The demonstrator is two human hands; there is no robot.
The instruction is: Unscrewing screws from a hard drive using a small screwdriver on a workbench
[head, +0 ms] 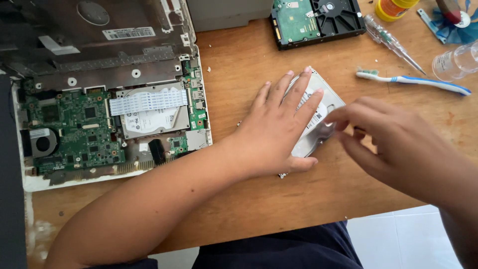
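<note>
A silver hard drive (318, 102) lies flat on the wooden table (279, 204) in front of me. My left hand (279, 127) rests palm down on it with fingers spread, pressing it to the table. My right hand (386, 142) is at the drive's right edge, thumb and fingers pinched together against that edge. It is blurred, and whether something small sits between the fingertips cannot be made out.
An opened white laptop (109, 119) with green circuit board and its own drive lies at left. At the back is a second opened hard drive (316, 20). A screwdriver (393, 45), toothbrush (413, 82), clear bottle (458, 60), yellow jar (393, 7) and blue fan (455, 22) lie at right.
</note>
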